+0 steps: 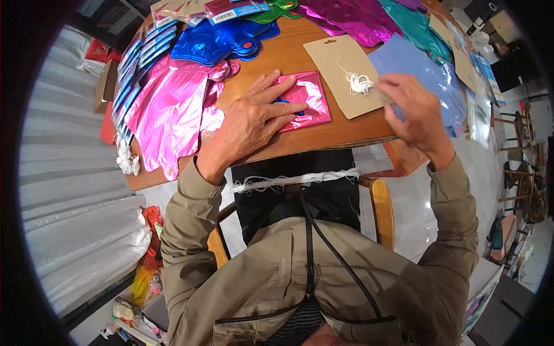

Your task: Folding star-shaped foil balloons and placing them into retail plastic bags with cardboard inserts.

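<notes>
My left hand lies with fingers spread on a folded pink foil balloon, pressing it to the table. A bit of blue shows between the fingers. My right hand is over the right edge of a tan backing card, its fingers loosely bent and thumb apart, slightly blurred. I see nothing held in it. A small tangled bundle of white string lies on the card, beside my right fingertips. More white strings lie in a loose strand across my lap.
Flat foil balloons surround the work spot: pink at left, blue behind, magenta at the back, pale blue at right. Packaged items are stacked at the far left. The wooden table's front edge faces me.
</notes>
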`<state>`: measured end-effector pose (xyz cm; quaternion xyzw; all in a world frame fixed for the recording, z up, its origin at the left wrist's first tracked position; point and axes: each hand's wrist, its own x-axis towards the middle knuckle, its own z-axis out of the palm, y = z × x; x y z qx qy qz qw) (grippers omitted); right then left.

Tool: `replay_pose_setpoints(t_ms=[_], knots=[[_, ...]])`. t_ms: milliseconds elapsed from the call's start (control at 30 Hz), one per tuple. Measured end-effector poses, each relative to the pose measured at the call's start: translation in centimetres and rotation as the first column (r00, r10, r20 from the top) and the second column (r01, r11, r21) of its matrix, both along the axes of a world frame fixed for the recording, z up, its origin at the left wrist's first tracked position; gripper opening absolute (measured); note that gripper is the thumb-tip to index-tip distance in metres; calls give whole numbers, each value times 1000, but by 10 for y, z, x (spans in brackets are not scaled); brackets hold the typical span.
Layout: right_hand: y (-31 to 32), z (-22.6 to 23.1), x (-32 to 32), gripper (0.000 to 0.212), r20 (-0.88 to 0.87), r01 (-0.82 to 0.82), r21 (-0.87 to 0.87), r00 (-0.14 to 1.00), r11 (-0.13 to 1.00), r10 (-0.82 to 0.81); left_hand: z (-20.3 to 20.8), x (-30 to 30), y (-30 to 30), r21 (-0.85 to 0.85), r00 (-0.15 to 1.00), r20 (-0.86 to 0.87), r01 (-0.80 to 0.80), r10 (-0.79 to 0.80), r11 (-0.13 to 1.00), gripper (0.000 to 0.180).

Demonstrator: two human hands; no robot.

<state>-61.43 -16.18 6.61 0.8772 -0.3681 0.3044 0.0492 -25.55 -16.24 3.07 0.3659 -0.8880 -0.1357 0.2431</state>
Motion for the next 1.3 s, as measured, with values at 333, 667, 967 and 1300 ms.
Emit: replay_pose_setpoints(t_ms=[333,667,967,1300], knots=[[10,-22,12,24,-301,-8,-65,954,998,-12,2,-1,1,-12,1000,-1,2,-2,1000,31],[30,-24,30,25,-131,-27,-10,991,1000,25,4,2,9,-15,1000,3,3,-3,1000,30],[55,-13,47,27,-169,-9,53,985,999,18,1,14,48,-23,998,17,-66,66,998,31],[76,-5,92,46,-47,-87,41,995,995,89,0,16,51,-37,998,-23,-51,50,998,29]])
